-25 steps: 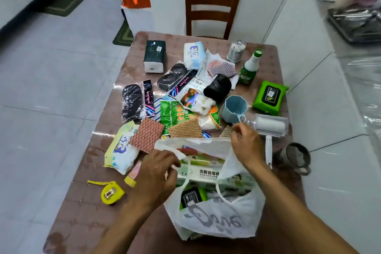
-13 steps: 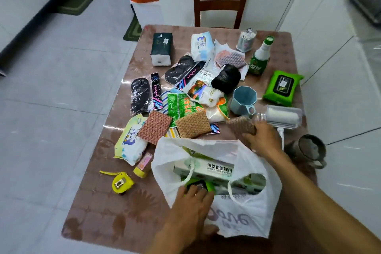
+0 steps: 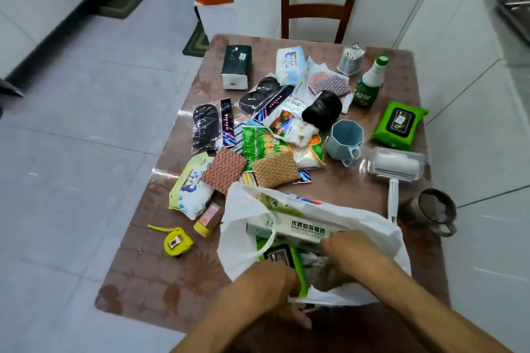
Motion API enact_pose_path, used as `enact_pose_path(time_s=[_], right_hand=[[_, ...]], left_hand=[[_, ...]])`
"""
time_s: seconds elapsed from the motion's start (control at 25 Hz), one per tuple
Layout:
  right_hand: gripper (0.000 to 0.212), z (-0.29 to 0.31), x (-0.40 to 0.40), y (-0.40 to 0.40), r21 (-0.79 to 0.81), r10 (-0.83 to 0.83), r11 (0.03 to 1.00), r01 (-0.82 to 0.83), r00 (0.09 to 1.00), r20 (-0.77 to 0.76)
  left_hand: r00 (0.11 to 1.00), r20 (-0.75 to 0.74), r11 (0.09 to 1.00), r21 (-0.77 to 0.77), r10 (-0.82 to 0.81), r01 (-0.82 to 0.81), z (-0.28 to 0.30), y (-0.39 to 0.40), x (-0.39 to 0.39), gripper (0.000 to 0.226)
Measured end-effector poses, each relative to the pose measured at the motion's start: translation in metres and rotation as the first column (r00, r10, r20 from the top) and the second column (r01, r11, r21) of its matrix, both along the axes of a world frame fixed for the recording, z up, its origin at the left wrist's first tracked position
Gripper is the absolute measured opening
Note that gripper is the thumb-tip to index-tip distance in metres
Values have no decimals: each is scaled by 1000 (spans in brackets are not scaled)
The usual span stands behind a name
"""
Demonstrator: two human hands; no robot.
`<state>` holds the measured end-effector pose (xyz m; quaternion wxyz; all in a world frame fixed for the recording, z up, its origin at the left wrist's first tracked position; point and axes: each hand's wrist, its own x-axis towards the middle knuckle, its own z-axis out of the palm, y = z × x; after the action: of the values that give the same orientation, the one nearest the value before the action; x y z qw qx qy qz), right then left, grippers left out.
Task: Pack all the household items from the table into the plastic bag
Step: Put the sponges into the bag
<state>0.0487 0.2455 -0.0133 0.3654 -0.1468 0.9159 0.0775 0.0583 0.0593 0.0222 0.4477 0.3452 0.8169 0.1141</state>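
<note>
Head view, left to right: a yellow tape measure (image 3: 175, 241) lies near the bench (image 3: 149, 281) left edge, with a wipes pack (image 3: 189, 186) and two scouring pads (image 3: 225, 170) farther in. The white plastic bag (image 3: 238, 226) sits at the near middle, mouth open, holding a foil box (image 3: 298, 231) and a green wipes pack (image 3: 279, 253). The left hand (image 3: 275, 286) grips the bag's near rim, its fingers hidden behind the plastic. The right hand (image 3: 348, 252) reaches inside the bag; blur and the bag wall hide its fingers, so its grip cannot be told. Far right stand a blue cup (image 3: 345, 137), a lint roller (image 3: 397, 165) and a metal mug (image 3: 436, 208).
</note>
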Motion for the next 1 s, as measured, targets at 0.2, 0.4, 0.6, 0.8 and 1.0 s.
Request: enact_pose_path(time_s=[0.2,0.4,0.6,0.8,1.0], right_hand=[[14,31,-24,1,-598,-457,733,323,885,-83],[23,18,-4,0,-787,-770,124,604,558,308],[30,22,17,-8,-810,-870,-114,575,336,361],[57,66,-19,-49,-798,-601,-382,466,531,598],[22,56,-19,-29,-817,-757,-370,442,367,541]], left_hand=[[360,-10,315,503,933,-805,-18,-59,-97,14],[368,-369,443,141,853,-885,-117,-110,-184,56],[68,45,36,506,997,-862,-70,-113,-168,22],[453,345,124,669,822,-733,20,-91,-92,6],[692,209,469,599,691,-649,0,-68,-45,14]])
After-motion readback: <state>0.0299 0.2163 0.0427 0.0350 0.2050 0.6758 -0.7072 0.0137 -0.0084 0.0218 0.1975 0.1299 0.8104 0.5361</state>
